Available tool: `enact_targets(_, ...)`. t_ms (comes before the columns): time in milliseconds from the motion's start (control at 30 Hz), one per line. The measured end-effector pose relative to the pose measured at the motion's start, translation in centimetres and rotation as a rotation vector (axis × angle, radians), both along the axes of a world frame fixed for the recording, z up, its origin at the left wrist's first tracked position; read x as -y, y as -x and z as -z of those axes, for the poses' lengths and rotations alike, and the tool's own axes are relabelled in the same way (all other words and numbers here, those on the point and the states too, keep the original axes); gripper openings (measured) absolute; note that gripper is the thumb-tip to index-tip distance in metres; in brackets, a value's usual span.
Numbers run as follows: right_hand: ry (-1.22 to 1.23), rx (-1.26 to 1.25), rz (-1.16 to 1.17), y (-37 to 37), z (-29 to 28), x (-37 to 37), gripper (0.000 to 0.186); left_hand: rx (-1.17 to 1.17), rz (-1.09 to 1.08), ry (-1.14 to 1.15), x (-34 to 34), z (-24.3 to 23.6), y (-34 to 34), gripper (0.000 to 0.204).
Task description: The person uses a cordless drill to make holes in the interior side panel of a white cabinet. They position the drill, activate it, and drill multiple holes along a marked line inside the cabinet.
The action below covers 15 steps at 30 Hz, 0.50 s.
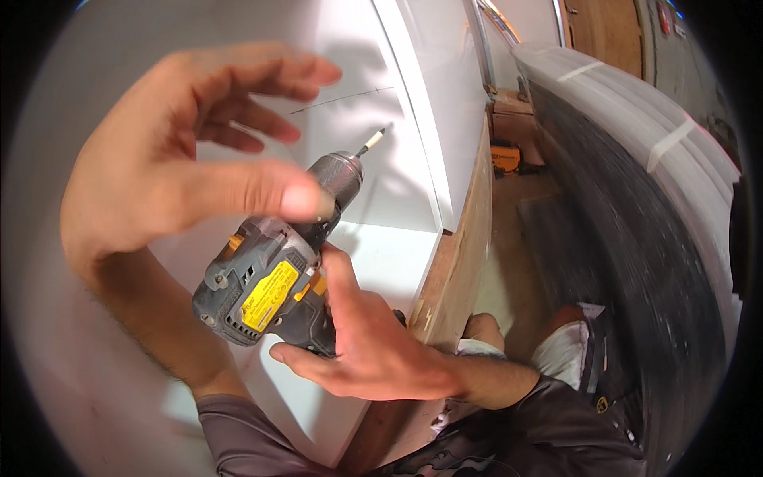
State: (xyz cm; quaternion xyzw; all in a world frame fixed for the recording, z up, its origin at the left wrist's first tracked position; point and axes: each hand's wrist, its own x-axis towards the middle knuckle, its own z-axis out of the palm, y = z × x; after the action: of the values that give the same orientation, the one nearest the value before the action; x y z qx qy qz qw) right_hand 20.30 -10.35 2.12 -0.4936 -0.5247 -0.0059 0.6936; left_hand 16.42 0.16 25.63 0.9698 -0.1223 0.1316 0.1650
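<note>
A grey and black cordless drill (218, 298) with a yellow label lies tilted, its nose pointing up and to the right. My right hand (381, 346) is wrapped around its handle, the index finger near the yellow trigger area. From the metal chuck (338, 176) sticks a thin bit with a pale sleeve (371, 143). The tip is close to a white panel (350, 48); whether it touches I cannot tell. My left hand (151, 159) hovers beside the chuck, fingers spread and slightly blurred, the thumb passing in front of the drill body. A thin dark line (342, 99) crosses the panel.
White panels meet in a corner, with a bare wooden edge (469, 246) along the right. Farther right lean large dark sheets (628, 199) with pale wrapping. Behind them, an orange and black tool (505, 158) rests low, and a brown door (606, 36) stands at the back.
</note>
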Motion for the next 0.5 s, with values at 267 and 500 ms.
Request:
enact_targets(267,-0.005,-0.060,0.046,0.6,-0.7,-0.7,0.086,0.097,0.060,0.210,-1.5,2.0,0.0,0.076)
enact_targets(500,0.041,0.008,0.114,-1.3,-3.5,0.1,0.076,-0.519,0.138,0.348,-2.7,-0.6,0.6,0.121)
